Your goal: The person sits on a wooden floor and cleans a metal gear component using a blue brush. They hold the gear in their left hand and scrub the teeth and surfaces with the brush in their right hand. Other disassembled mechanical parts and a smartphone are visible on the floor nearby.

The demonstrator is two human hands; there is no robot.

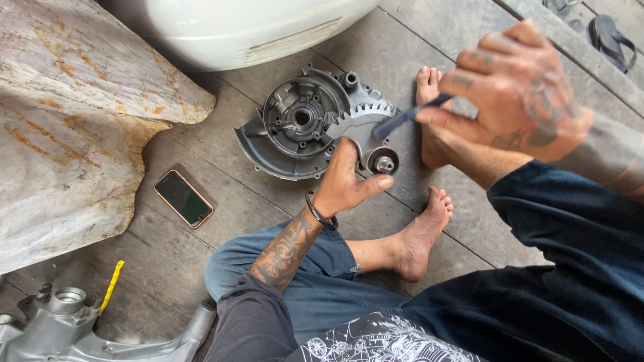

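Left hand point(349, 179) is clamped on one toothed gear piece point(362, 127), held above the floor point(416, 53); right hand point(516, 90) pinches one dark blue brush point(408, 116) against its teeth. One round engine cover point(298, 124) lies behind, one phone point(183, 198) to the left

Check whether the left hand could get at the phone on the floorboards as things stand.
Probably not right away: the left hand is gripping the toothed gear piece. The phone lies apart on bare boards, with nothing between.
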